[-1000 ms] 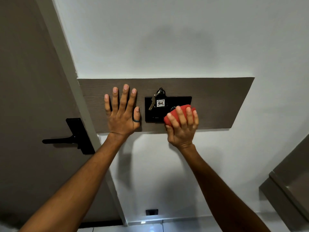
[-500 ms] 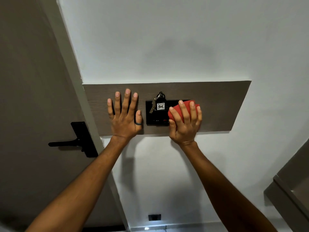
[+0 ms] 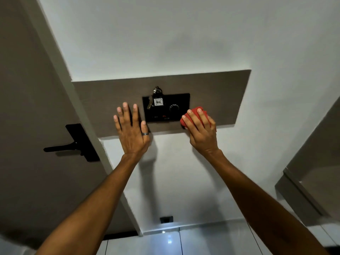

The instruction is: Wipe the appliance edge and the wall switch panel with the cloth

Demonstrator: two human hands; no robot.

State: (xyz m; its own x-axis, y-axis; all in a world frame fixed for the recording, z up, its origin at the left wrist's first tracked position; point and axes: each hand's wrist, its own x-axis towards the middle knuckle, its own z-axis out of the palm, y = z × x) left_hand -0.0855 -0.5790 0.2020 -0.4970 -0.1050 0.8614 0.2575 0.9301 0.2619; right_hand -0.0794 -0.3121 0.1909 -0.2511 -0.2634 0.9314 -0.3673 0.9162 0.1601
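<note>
Wiping the switch panel point(image 3: 166, 107) seems underway: the right hand point(image 3: 201, 128) presses the bunched red cloth point(image 3: 195, 115) just right of it, the left hand point(image 3: 131, 129) flat and spread open just left, so next sweep across, sparing the hanging keys point(image 3: 156, 100).

Right hand point(image 3: 202, 131) has the red cloth point(image 3: 197, 115) bunched under its fingers, pressed on the brown wood panel point(image 3: 217, 92) just right of the black switch plate point(image 3: 166, 107). Left hand point(image 3: 131, 129) is spread flat on the panel's lower edge, left of the plate. Keys with a tag point(image 3: 157, 101) hang at the plate's top, and a black door handle point(image 3: 73, 144) sits off to the left.
</note>
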